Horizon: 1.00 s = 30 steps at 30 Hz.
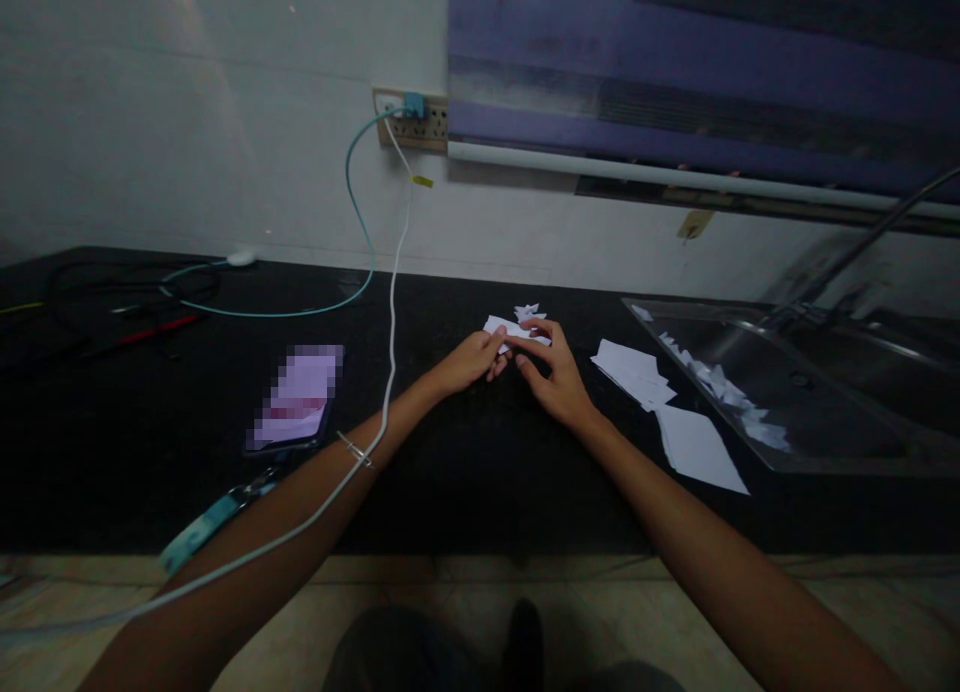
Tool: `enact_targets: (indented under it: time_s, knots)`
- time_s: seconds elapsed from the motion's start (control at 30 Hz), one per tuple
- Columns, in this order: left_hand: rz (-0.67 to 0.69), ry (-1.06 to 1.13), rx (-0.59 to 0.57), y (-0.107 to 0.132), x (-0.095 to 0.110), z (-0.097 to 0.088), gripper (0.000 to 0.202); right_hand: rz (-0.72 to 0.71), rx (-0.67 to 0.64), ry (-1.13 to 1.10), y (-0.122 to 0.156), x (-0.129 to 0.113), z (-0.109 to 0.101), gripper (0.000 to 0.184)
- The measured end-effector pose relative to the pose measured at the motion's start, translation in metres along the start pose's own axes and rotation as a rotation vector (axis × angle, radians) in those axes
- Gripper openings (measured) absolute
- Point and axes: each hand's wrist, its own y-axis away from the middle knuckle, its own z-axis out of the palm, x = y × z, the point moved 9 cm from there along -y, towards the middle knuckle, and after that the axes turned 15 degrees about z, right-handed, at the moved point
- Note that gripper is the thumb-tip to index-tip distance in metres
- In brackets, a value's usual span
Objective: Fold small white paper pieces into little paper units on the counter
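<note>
A small piece of white paper (495, 324) is pinched in my left hand (472, 362), the thumb lying on top and the other fingers curled below. My right hand (559, 377) reaches over the same paper from the right. Its fingers are spread, with fingertips touching the sheet near my left thumb and its own thumb held apart. Part of the paper is hidden under these fingers. Just beyond it lie folded white paper pieces (527, 312) with pointed ends. To the right of my right hand rest loose white sheets (634, 372) and another white sheet (701, 447).
Folded paper pieces (720, 387) line the left rim of a metal sink (825, 462). On the left of the black counter (450, 472) lie a phone (296, 397) and a teal strap (202, 532). A white cable (392, 322) hangs across my left forearm.
</note>
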Motion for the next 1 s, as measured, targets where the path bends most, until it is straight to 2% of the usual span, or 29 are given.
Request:
enact_targets:
  time_s: [0.1, 0.13, 0.2, 0.3, 0.5, 0.7, 0.83, 1.0]
  knots:
    - [-0.009, -0.100, 0.018, 0.003, 0.001, -0.002, 0.059, 0.185, 0.125, -0.226, -0.005, 0.023, -0.012, 0.032]
    - [-0.009, -0.151, 0.017, 0.004, 0.002, -0.002, 0.058, 0.248, 0.130, -0.282, -0.007, 0.031, -0.011, 0.033]
    - [0.004, -0.255, 0.011, 0.005, 0.004, -0.003, 0.055, 0.328, 0.042, -0.318, -0.010, 0.040, -0.001, 0.031]
    - [0.028, -0.360, 0.011, 0.006, 0.006, -0.003, 0.047, 0.357, -0.119, -0.274, -0.011, 0.041, 0.014, 0.035]
    - [0.055, -0.321, 0.057, 0.005, 0.007, -0.007, 0.051, 0.451, -0.174, -0.445, -0.009, 0.044, 0.016, 0.036]
    - [-0.005, -0.065, 0.019, 0.008, 0.004, -0.001, 0.057, 0.449, -0.205, -0.497, -0.010, 0.044, 0.018, 0.033]
    - [0.017, 0.054, -0.018, 0.007, 0.010, 0.004, 0.059, 0.410, -0.182, -0.453, -0.011, 0.043, 0.014, 0.031]
    - [0.089, -0.012, 0.113, 0.003, 0.017, -0.014, 0.042, 0.392, -0.137, -0.380, -0.010, 0.044, 0.008, 0.031]
